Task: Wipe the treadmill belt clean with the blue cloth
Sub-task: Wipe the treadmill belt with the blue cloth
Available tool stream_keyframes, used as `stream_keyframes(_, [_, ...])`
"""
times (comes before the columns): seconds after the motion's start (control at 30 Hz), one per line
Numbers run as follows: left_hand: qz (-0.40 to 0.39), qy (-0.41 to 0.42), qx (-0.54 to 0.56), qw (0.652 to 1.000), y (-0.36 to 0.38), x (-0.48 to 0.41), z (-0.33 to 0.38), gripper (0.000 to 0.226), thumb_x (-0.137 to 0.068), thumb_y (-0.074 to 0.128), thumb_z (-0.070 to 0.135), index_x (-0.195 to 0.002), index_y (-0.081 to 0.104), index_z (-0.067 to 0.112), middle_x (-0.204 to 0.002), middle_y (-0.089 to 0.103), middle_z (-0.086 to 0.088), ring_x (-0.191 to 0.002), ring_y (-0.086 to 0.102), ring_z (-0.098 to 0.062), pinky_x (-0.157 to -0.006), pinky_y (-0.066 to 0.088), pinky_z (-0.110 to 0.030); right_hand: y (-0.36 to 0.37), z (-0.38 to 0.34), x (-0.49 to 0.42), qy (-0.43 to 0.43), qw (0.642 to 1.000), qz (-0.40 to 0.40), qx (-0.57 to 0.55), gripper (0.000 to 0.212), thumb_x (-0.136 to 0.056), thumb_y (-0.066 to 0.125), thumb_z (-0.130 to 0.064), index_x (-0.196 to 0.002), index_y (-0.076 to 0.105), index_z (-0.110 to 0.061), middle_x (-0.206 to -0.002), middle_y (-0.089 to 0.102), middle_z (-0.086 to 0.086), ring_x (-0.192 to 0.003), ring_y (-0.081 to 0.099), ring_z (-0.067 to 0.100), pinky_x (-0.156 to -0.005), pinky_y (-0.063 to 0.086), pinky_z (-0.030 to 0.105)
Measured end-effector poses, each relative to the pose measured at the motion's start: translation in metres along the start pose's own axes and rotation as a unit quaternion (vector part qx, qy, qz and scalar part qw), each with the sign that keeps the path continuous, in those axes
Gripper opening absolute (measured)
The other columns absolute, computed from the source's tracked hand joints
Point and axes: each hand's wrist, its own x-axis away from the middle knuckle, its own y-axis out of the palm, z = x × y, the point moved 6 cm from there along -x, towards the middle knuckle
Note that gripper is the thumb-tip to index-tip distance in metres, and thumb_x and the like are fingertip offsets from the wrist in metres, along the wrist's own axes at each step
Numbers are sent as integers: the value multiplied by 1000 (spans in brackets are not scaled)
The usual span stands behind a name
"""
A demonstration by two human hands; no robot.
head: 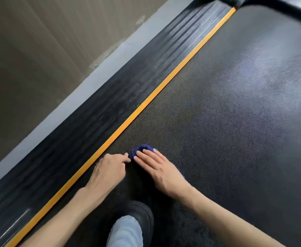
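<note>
The dark textured treadmill belt [226, 113] fills the right and middle of the view. A small bunched blue cloth [138, 150] lies on it near the yellow edge strip. My right hand [159, 168] lies flat on top of the cloth with fingers stretched out, covering most of it. My left hand [108, 171] rests on the belt just left of the cloth, and its fingertips pinch or touch the cloth's left edge.
A yellow strip [146, 102] runs diagonally along the belt's left edge, with a ribbed black side rail [110, 97] beyond it and grey floor further left. My black shoe [142, 216] and jeans leg stand on the belt below my hands. A black frame bar [277, 6] crosses the top right.
</note>
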Motion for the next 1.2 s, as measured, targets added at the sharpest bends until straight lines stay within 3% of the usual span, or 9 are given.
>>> stream_keyframes(0.07, [10, 4, 0, 1000, -2, 3, 5, 30, -90, 49, 15, -111, 68, 23, -118, 66, 2, -102, 64, -17, -88, 52, -33, -16, 34, 1, -1, 1000, 6, 20, 57, -83, 37, -16, -140, 41, -16, -142, 46, 3, -132, 40, 21, -110, 24, 38])
stream_keyframes(0.23, [11, 11, -12, 1000, -2, 4, 7, 29, -91, 47, 16, -110, 68, 21, -114, 68, -4, -94, 66, -24, -79, 54, -37, -78, 190, 9, 341, 931, 130, 30, 62, -72, 46, 4, -134, 45, -4, -137, 47, 16, -128, 40, 35, -114, 18, 49])
stream_keyframes(0.33, [25, 16, -33, 999, -3, 7, 14, 30, -94, 44, 18, -114, 66, 21, -109, 69, -5, -90, 67, -25, -78, 54, -36, -88, 195, 5, 414, 892, 182, 0, 59, -72, 38, 0, -130, 48, 1, -131, 50, 21, -124, 43, 37, -110, 27, 45])
stream_keyframes(0.53, [20, 19, -133, 991, 2, 6, 25, 35, -96, 39, 23, -126, 57, 23, -107, 69, -5, -96, 66, -19, -79, 51, -29, -6, 15, -5, 140, 987, 71, -41, 56, -78, 37, -11, -132, 51, -9, -135, 52, 9, -127, 45, 25, -111, 30, 42])
stream_keyframes(0.63, [17, 22, -138, 990, 3, 4, 21, 36, -94, 38, 22, -123, 60, 25, -108, 69, -4, -96, 65, -22, -81, 50, -33, -2, 16, 12, 23, 1000, 10, -14, 57, -81, 34, -16, -138, 44, -15, -140, 47, 4, -132, 40, 21, -113, 25, 38])
stream_keyframes(0.83, [16, 30, -65, 997, -4, -2, 12, 33, -93, 41, 13, -107, 70, 23, -105, 70, -6, -86, 66, -24, -74, 54, -34, -76, 189, 59, 383, 905, 187, -1, 56, -76, 37, -1, -130, 50, 1, -133, 51, 18, -125, 44, 35, -111, 25, 43])
stream_keyframes(0.93, [6, 17, -1, 1000, -7, -7, 8, 42, -84, 43, -3, -104, 71, 22, -109, 69, -5, -94, 64, -24, -79, 55, -37, -80, 183, 55, 423, 876, 226, -49, 51, -77, 42, 1, -127, 53, 0, -130, 53, 17, -123, 45, 33, -110, 26, 36])
stream_keyframes(1.07, [36, 27, 11, 999, -7, -10, 19, 43, -80, 45, -5, -105, 69, 21, -104, 67, -3, -92, 62, -25, -76, 53, -37, -25, 48, 14, 205, 969, 115, -81, 49, -84, 41, -14, -131, 52, -8, -136, 51, 9, -127, 40, 22, -110, 31, 43])
stream_keyframes(1.2, [52, 46, -27, 997, -3, -15, 26, 32, -78, 49, -1, -95, 66, 20, -95, 61, -1, -87, 60, -26, -71, 47, -35, -4, 4, 25, 41, 999, 7, -26, 55, -87, 36, -22, -142, 37, -20, -146, 41, 0, -136, 35, 16, -114, 21, 33])
